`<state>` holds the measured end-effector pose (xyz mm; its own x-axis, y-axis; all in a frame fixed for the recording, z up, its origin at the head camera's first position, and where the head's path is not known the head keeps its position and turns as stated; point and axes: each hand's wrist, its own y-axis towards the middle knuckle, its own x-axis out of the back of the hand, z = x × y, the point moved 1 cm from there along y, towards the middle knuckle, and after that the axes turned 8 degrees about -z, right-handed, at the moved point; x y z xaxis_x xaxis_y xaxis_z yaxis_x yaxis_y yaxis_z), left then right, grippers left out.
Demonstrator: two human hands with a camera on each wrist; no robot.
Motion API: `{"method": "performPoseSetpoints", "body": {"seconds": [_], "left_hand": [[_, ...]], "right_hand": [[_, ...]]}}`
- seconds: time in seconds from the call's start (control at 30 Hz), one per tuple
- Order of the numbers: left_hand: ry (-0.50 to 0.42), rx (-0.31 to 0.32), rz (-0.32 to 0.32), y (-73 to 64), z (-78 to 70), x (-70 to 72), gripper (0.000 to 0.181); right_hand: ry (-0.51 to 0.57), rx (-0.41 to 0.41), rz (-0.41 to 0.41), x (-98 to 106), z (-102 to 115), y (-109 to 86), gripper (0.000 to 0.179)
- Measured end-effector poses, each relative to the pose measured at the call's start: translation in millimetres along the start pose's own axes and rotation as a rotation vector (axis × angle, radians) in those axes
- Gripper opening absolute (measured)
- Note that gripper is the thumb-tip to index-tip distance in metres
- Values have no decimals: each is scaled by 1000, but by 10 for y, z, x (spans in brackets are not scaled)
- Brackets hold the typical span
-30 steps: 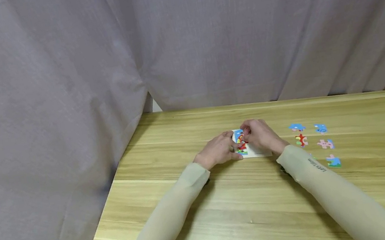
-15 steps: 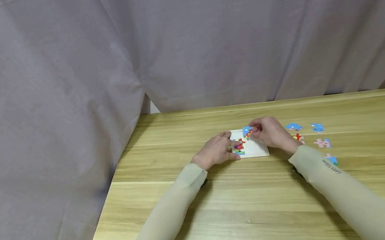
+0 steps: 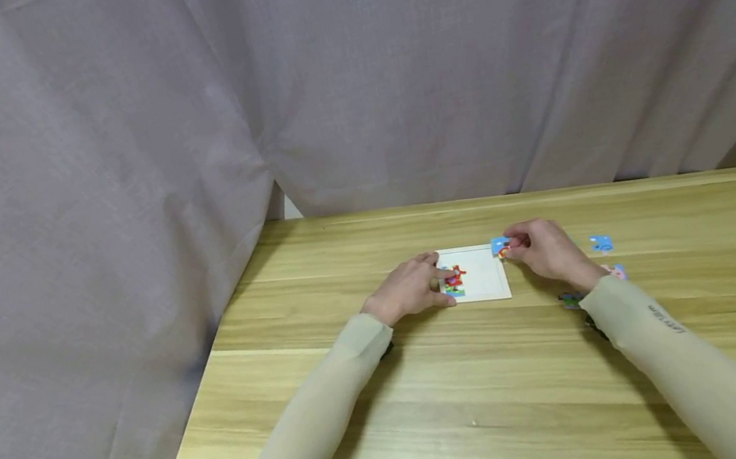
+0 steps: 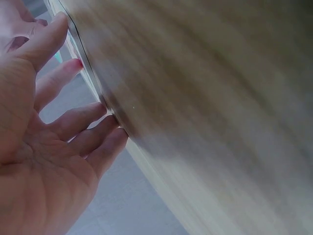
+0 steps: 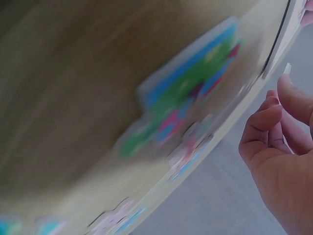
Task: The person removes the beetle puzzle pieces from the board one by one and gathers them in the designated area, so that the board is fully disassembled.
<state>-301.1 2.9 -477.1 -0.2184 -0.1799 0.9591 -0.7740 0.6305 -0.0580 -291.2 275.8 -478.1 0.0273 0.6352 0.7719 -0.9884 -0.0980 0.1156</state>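
A white puzzle board (image 3: 484,275) lies on the table, with red, blue and green puzzle pieces (image 3: 454,291) fitted along its lower left side. My left hand (image 3: 406,289) rests at the board's left edge, fingers spread; one finger touches the fitted pieces. In the left wrist view the left hand (image 4: 44,142) has its fingertips along the board's edge. Between thumb and fingers my right hand (image 3: 548,253) pinches a blue puzzle piece (image 3: 499,246) with red and yellow, over the board's upper right corner. The right wrist view shows the right hand (image 5: 279,142) with curled fingers; its piece is hidden there.
Loose puzzle pieces lie to the right: a blue one (image 3: 601,244), a pink one (image 3: 616,271) and a dark green one (image 3: 570,300) beside the right sleeve. Others are partly covered by the right arm. A grey curtain (image 3: 387,74) hangs behind the wooden table (image 3: 398,417).
My right hand has lifted the blue piece out of the board's upper left and carried it rightward to the upper right corner. The left hand has stayed at the board's left edge.
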Motion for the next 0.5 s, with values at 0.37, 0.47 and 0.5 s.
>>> {"method": "performPoseSetpoints", "body": {"seconds": [0.37, 0.47, 0.5], "left_hand": [[24, -22, -21, 13, 1, -8, 61], [27, -32, -26, 17, 1, -10, 60], [22, -30, -26, 16, 3, -10, 60]], "right_hand": [[-53, 9, -27, 137, -161, -12, 36], [-72, 2, -26, 156, -186, -4, 36], [-76, -5, -22, 160, -192, -1, 36]]}}
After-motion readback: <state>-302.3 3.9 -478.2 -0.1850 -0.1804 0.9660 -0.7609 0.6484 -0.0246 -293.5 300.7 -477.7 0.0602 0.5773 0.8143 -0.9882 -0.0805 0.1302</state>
